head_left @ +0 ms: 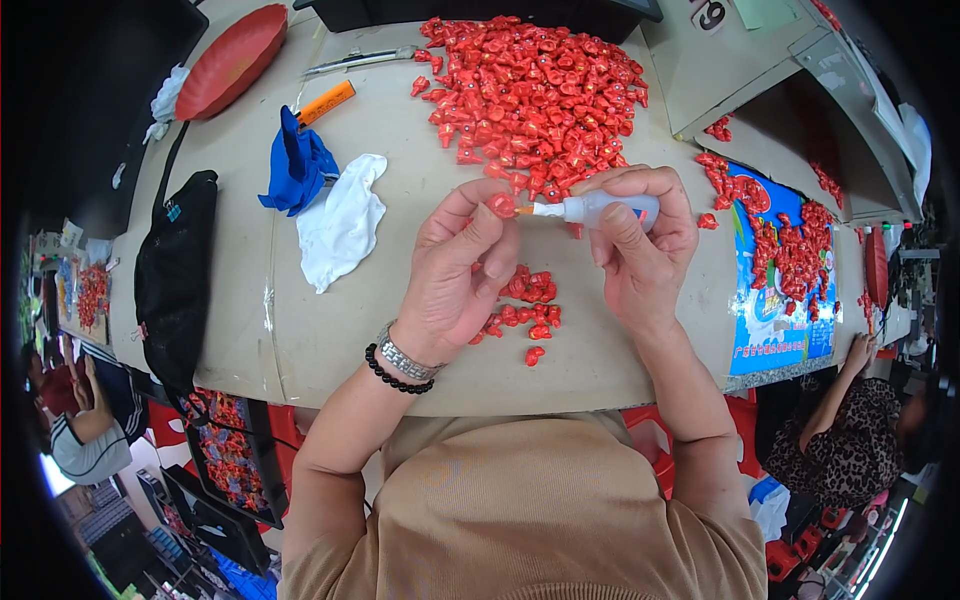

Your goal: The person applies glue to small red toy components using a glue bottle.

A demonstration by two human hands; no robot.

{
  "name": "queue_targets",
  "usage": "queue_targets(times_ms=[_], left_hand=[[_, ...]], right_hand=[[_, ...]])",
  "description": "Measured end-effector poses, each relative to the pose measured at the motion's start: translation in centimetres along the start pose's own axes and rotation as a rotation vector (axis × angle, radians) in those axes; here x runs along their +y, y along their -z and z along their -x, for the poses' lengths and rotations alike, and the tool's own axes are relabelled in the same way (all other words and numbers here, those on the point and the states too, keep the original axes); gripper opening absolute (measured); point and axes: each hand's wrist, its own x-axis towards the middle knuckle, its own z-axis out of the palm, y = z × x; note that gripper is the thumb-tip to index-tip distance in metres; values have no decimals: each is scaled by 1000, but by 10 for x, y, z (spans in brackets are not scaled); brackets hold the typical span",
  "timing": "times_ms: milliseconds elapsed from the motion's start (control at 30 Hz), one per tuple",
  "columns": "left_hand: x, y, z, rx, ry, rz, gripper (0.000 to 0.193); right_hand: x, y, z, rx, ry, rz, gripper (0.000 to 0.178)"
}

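Observation:
Between the thumb and fingers of my left hand point(462, 262) is a small red figurine piece point(502, 205). My right hand point(648, 245) is closed around a translucent squeeze bottle point(607, 211) with a white neck and a narrow orange tip. The tip points left and reaches the red piece; whether it touches cannot be made out. Below my hands lies a small group of red pieces point(530, 315) on the table. Just beyond my hands spreads a large heap of similar red pieces point(540, 95).
To the left lie a white cloth point(343, 222), a blue cloth point(297, 165), an orange marker point(327, 102), a black bag point(178, 270) and a red dish point(233, 62). Tweezers point(362, 60) rest at the back. Rightward, more red pieces cover a blue sheet point(785, 335). Other people sit at both sides.

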Motion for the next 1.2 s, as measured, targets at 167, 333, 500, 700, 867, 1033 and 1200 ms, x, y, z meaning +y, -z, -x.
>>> queue_targets(times_ms=[167,333,500,700,867,1033,1200], left_hand=[[0,1,0,15,-7,-12,18],[2,1,-3,55,-47,-21,19],[6,8,-7,-9,-89,22,17],[9,13,-10,-83,-99,42,15],[17,14,-9,-103,-148,71,20],[21,19,-11,-148,-157,117,21],[27,18,-11,-164,-151,189,20]], right_hand=[[-1,1,0,2,18,-24,15],[-3,2,-10,36,-20,-233,26],[-12,5,-16,15,-76,-198,36],[-25,-5,-13,49,-139,-54,36],[-34,-2,8,-19,-240,142,24],[-41,4,59,-331,-620,244,20],[-27,-3,84,-508,-771,275,25]])
